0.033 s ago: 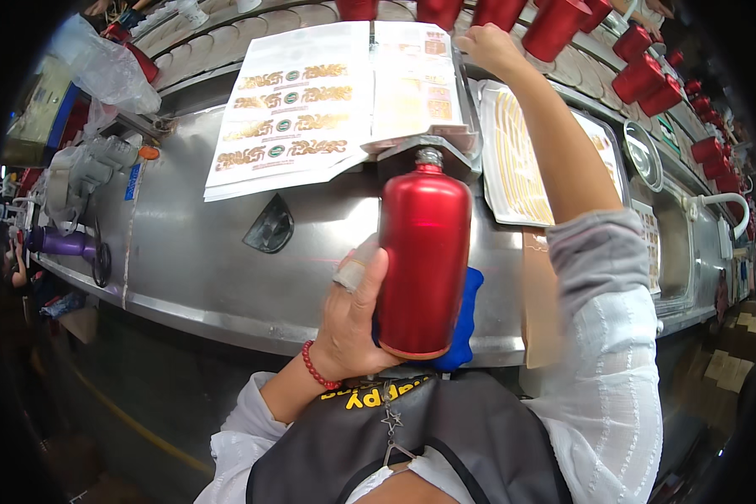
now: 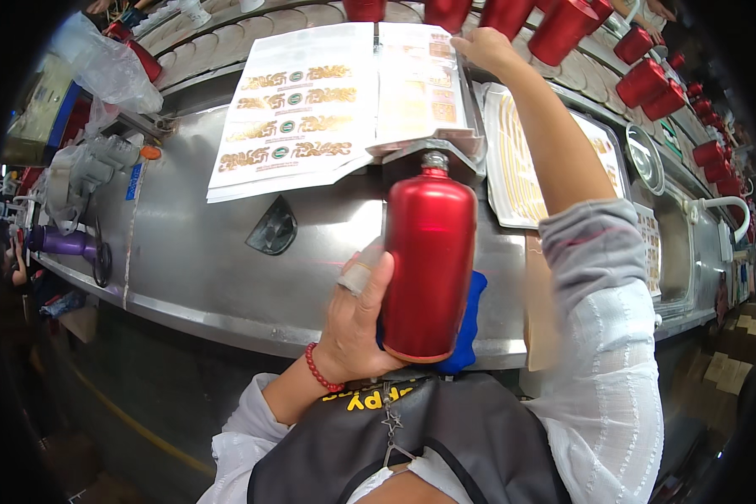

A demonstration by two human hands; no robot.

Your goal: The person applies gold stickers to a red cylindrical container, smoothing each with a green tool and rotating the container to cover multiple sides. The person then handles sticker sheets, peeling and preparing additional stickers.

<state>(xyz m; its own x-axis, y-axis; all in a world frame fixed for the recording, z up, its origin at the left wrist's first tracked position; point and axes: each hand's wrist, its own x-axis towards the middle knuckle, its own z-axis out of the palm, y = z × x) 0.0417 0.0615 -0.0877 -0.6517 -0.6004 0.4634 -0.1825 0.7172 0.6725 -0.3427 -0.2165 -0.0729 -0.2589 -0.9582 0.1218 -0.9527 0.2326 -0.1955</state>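
My left hand point(image 2: 353, 328) is wrapped round the lower left side of a shiny red metal bottle point(image 2: 431, 269), its bare threaded neck pointing away from me. A pale cover sits on one of its fingers. Beyond the bottle lie printed sheets point(image 2: 290, 113) with gold and green designs, beside a narrower printed sheet point(image 2: 412, 88). My right arm reaches far forward. My right hand point(image 2: 487, 49) is closed, fingertips at the narrower sheet's far right corner; whether paper is between them I cannot tell. A blue cloth point(image 2: 472, 323) shows partly behind the bottle.
A dark, clear-looking scraper-shaped piece point(image 2: 272, 225) lies on the steel table point(image 2: 185, 252). To the right are a tray of gold-striped sheets point(image 2: 512, 160), a metal bowl point(image 2: 644, 158) and a sink point(image 2: 676, 252). Several red bottles point(image 2: 560, 32) stand along the conveyor point(image 2: 218, 50) at the back.
The bottle and my left hand have shifted slightly to the right. My right hand stays at the sheet's far corner.
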